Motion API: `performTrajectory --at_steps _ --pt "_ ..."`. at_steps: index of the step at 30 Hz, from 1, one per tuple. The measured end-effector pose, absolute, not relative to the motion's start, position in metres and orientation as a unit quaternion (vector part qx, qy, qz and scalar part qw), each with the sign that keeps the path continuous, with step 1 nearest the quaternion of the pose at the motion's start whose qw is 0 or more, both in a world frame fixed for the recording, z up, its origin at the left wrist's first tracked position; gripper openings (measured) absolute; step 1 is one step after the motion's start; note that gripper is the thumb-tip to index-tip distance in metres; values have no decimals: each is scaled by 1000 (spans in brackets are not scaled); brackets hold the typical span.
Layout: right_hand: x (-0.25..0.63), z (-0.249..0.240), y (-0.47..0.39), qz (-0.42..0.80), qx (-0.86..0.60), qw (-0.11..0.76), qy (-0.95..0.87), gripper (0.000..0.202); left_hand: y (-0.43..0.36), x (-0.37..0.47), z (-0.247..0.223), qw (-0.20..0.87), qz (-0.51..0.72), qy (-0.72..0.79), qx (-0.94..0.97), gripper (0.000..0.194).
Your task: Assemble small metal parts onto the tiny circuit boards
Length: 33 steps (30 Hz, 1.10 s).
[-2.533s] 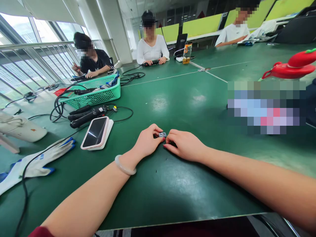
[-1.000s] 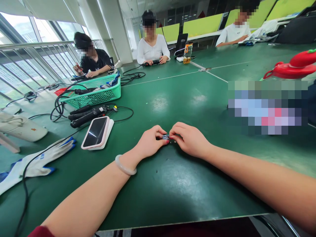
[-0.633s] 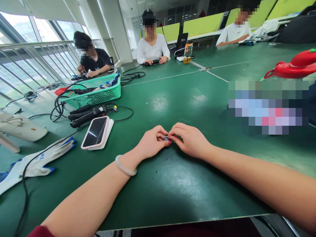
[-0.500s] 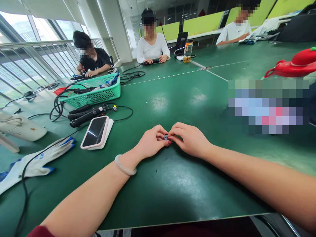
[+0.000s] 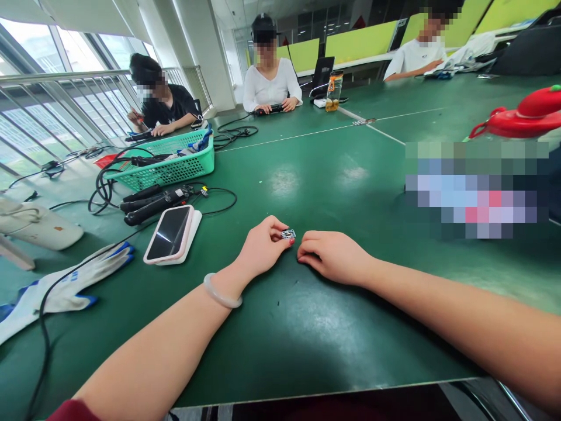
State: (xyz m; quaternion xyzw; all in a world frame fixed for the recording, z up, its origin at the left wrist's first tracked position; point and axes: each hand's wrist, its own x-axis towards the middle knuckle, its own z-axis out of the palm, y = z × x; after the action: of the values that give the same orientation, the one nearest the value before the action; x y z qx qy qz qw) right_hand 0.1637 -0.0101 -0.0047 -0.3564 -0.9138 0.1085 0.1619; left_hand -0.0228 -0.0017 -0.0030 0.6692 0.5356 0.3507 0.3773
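Observation:
A small black-and-white patterned piece (image 5: 288, 234) sticks out from between the thumb and fingers of my left hand (image 5: 264, 242), just above the green table (image 5: 324, 327). A pale bangle circles my left wrist. Close by on the right, my right hand (image 5: 331, 256) rests low over the table with its fingers curled and pressed together; anything between its fingertips is too small or hidden to make out. A narrow gap separates the two hands.
Left of my hands lie a phone (image 5: 170, 234), black cabled tools (image 5: 153, 204) and a white-and-blue glove (image 5: 74, 283). Behind them is a green basket (image 5: 175, 169). A red-lidded container (image 5: 521, 120) stands right. Three people sit across the table.
My hands have moved apart, the left one slightly left and up with the small piece, the right one slightly down. More of the piece shows now.

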Motion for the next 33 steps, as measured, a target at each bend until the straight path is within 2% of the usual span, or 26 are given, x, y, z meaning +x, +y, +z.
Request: performTrajectory --at_steps 3,6,10,15,20,26,33 --pt "165 -4 -9 100 -367 192 -904 16 -4 -22 1 362 342 538 680 22" --pt "168 -2 -7 101 -391 258 -878 14 -5 -21 3 352 340 538 686 23" --pt "169 0 -4 139 -429 319 -834 11 -4 -21 2 370 344 533 678 27" --pt "168 -1 -2 167 -436 348 -813 8 -3 -22 0 406 348 518 667 29" --pt "168 -3 -1 133 -384 381 -831 21 -3 -21 1 439 356 498 657 30" --pt "168 -1 -4 104 -342 421 -834 13 -3 -18 3 543 388 448 595 33" --pt "168 -3 -6 35 -333 431 -838 11 -4 -19 3 559 391 429 592 35"
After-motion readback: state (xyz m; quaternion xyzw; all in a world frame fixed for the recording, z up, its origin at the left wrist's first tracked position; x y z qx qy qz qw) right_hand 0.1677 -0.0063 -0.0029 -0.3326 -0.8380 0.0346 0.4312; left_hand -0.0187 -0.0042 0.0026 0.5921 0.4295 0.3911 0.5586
